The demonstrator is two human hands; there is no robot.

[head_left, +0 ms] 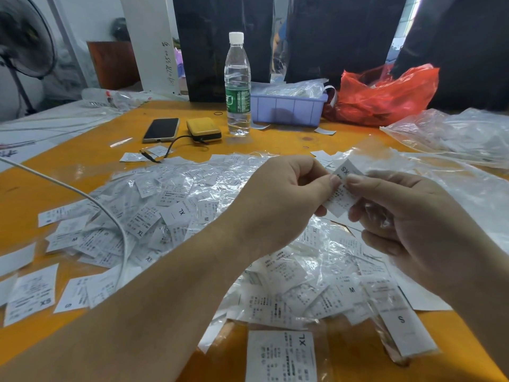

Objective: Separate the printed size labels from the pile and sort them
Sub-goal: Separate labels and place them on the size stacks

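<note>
Held label: a small white rectangular size label (342,188) marked XS, up in the air above the pile, just right of centre, printed side toward the camera.
Left hand: the left hand (278,199) pinches the label's left edge between thumb and forefinger, the other fingers curled in under it.
Right hand: the right hand (407,219) pinches the same label from the right, thumb tip almost touching the left thumb; a scrap of clear film seems caught in its palm, hard to be sure.
Pile: the pile of labels (176,216) sprawls across the orange table (68,166), thin white slips with black print, mixed with crinkled clear plastic sleeves; XL, M, S and XS all show.
Near edge: one XL label (281,357) and one long S label (405,326) lie closest to the camera.
Tray: one lilac plastic tray (286,110) at the back holds a clear bag of what look like more labels.
Bag: one red plastic bag (385,95), crumpled, just right of the tray.
Bottle: one clear water bottle (237,86), white cap, green wrapper, upright.
Gadgets: one dark phone (161,130) beside one yellow power bank (204,129), lying flat.
</note>
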